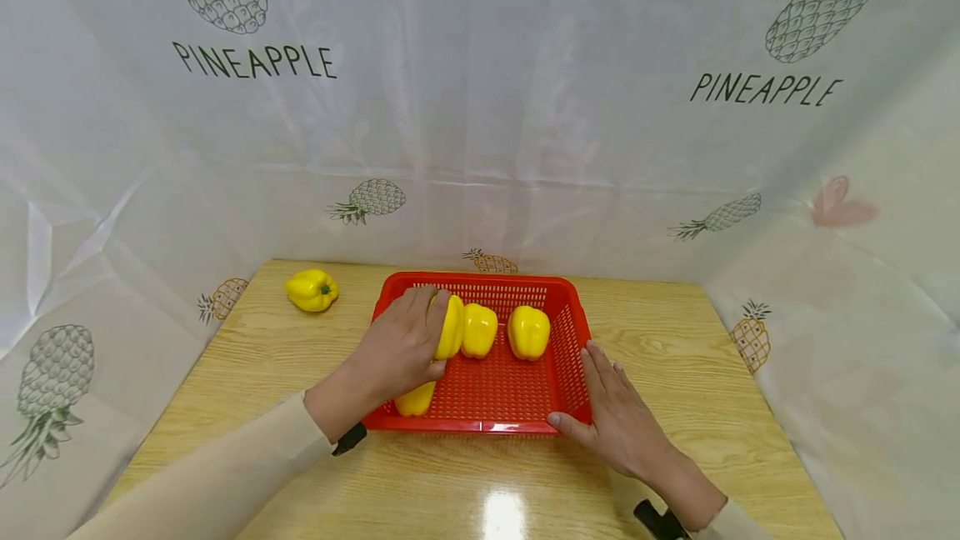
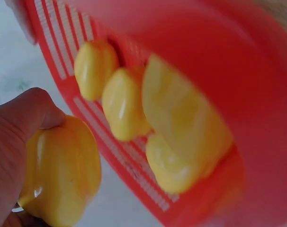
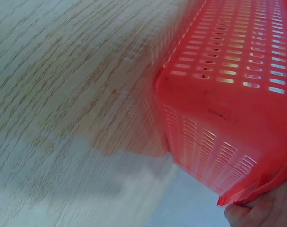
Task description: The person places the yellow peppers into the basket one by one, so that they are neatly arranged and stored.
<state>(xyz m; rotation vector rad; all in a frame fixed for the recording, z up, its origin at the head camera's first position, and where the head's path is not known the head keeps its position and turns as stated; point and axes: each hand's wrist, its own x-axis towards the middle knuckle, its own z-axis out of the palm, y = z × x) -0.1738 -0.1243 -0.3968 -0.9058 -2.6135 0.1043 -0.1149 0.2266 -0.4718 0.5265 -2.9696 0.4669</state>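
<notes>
My left hand (image 1: 402, 340) grips a yellow bell pepper (image 1: 450, 328) above the left part of a red plastic basket (image 1: 491, 426). In the left wrist view, the thumb of my left hand (image 2: 15, 132) presses on the held pepper (image 2: 63, 170). Inside the basket lie several more yellow peppers, among them one near the back middle (image 1: 480, 330), one to the right (image 1: 528, 332) and one at the front left (image 1: 416, 400), partly covered by my hand. At the basket's front right corner my right hand (image 1: 622, 419) rests against the wall with straight fingers, its thumb at the front rim.
Another yellow bell pepper (image 1: 312, 290) lies on the wooden table (image 1: 645, 315), left of and beyond the basket. A white sheet (image 1: 510, 107) printed with pineapples hangs behind the table and along both sides.
</notes>
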